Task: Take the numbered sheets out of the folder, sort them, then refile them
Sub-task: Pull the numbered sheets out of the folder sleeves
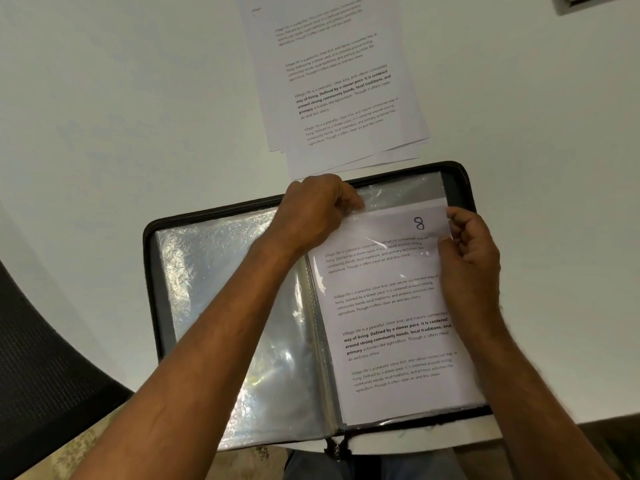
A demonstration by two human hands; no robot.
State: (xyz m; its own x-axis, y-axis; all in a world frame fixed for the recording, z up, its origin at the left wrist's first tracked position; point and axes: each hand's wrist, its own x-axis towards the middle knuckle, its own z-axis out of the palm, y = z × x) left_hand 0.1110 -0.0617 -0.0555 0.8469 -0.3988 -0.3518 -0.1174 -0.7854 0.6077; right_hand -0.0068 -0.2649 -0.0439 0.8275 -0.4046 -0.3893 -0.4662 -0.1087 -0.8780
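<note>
We see the open folder (242, 306) lying on the bench (104, 116), the sheet numbered 8 (391, 306) in its right-hand sleeve, and a stack of sheets (339, 81) just behind the folder.

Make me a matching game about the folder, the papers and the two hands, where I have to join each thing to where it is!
Things:
1. Sheet marked 8
2. Stack of loose sheets
3. Left hand
4. Right hand

Places:
A. On the white table, beyond the open folder
B. At the right edge of the sheet, by the number
C. In a clear sleeve on the folder's right side
D. Pinching the sleeve's top edge, at the sheet's top left corner

Pairs: 1-C, 2-A, 3-D, 4-B
</note>
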